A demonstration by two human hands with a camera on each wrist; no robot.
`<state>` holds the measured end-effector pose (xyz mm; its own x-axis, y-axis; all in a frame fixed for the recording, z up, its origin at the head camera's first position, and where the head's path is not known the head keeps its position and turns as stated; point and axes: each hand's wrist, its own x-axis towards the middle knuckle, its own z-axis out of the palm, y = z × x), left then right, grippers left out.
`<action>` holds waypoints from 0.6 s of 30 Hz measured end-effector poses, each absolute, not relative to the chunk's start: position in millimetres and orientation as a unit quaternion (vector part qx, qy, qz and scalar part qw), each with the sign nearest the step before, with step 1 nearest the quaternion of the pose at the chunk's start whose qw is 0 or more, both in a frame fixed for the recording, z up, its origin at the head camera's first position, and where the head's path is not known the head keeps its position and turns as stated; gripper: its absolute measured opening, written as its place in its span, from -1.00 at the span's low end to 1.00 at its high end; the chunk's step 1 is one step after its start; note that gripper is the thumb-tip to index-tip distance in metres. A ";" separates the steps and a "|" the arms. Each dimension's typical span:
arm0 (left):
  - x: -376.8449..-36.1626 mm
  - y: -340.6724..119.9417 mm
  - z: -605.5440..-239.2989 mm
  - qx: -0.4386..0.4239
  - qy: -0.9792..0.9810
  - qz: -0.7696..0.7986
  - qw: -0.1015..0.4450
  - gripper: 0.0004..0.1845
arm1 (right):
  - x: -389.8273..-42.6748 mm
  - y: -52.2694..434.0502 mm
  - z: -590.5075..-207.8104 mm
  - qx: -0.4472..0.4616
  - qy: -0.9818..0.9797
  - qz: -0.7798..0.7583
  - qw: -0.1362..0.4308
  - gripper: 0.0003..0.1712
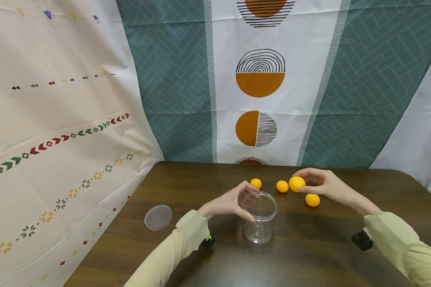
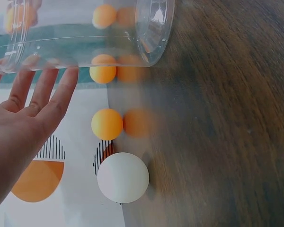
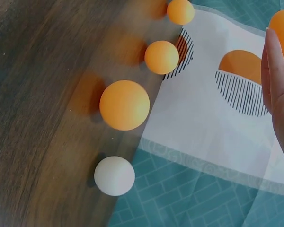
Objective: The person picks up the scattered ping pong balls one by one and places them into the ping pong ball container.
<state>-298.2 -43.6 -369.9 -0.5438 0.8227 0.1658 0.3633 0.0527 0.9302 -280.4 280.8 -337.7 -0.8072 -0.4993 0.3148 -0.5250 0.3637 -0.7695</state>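
Orange balls are the items in hand, with a clear plastic jar (image 1: 260, 217) standing upright and open-mouthed nearest the person on the dark wooden table (image 1: 309, 255). Judged from its thin transparent wall, the jar is light and likely to slide or tip if knocked, so steadying it at the rim or upper wall is sound practice. The left hand (image 1: 230, 203) does that: its fingers curve round the near side of the rim, thumb and fingertips touching the plastic; in the left wrist view the fingers lie fairly straight along the wall, so the hold is a light brace, not a clamp. The jar looks empty. Its lid (image 1: 158, 217) lies flat on the table, well apart to the left.

Beyond the jar, the right hand (image 1: 319, 184) pinches one orange ball (image 1: 296, 183) between thumb and fingertips, raised just above the table; the hand is closed only as far as the ball requires. The ball appears smooth, hard and very light, probably hollow; it should roll freely and could slip from a loose pinch, so a fingertip hold across its middle suits it.

Three more orange balls rest on the table: one (image 1: 312, 200) just below the right hand, one (image 1: 282, 186) beside the held ball, one (image 1: 256, 183) behind the jar. A white ball (image 3: 114, 176) shows in both wrist views.

Farthest back hang patterned cloths (image 1: 260, 83).
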 end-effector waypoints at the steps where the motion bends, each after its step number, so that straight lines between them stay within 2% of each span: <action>1: -296.1 -43.8 -367.3 0.428 0.693 0.539 0.214 -0.28 | -280.1 279.9 -337.2 0.310 -0.827 0.469 0.015 -0.57; 6: -286.4 -44.8 -354.7 0.430 0.688 0.542 0.219 -0.30 | -277.4 274.0 -333.7 0.313 -0.829 0.464 0.018 -0.58; 18: -286.7 -45.0 -354.6 0.430 0.686 0.543 0.225 -0.29 | -270.8 257.3 -325.2 0.331 -0.821 0.465 0.005 -0.55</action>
<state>-286.7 -45.0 -354.6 -0.5289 0.8338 0.1579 0.3455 0.0415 0.9375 -270.8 257.3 -325.2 -0.7805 -0.5396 0.3158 -0.5484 0.3482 -0.7603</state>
